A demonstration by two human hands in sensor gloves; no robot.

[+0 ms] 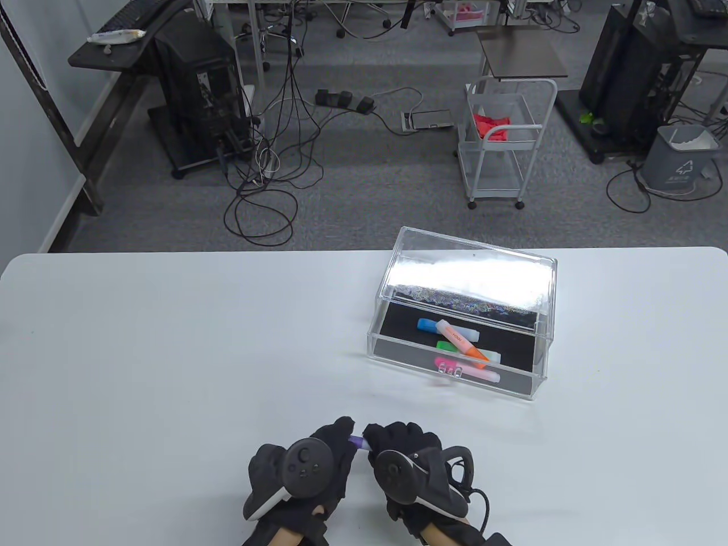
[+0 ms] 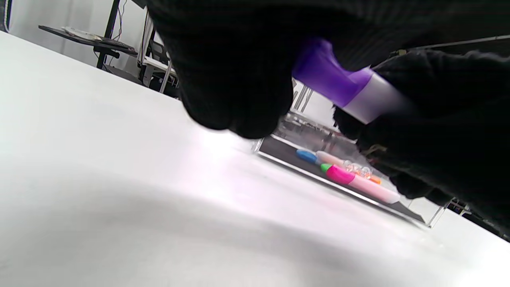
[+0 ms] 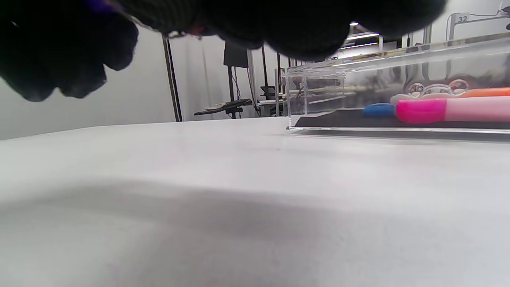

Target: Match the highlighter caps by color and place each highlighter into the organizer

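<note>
Both hands meet near the table's front edge around a purple highlighter. My left hand grips its purple cap; my right hand grips the pale barrel. Cap and barrel are joined. The clear acrylic organizer stands open at the right, lid raised. Inside lie a blue-capped, an orange, a green and a pink highlighter. The pink highlighter also shows in the right wrist view.
The white table spreads wide to the left and centre. Beyond its far edge are cables, a white cart, dark equipment racks and a grey bin on the floor.
</note>
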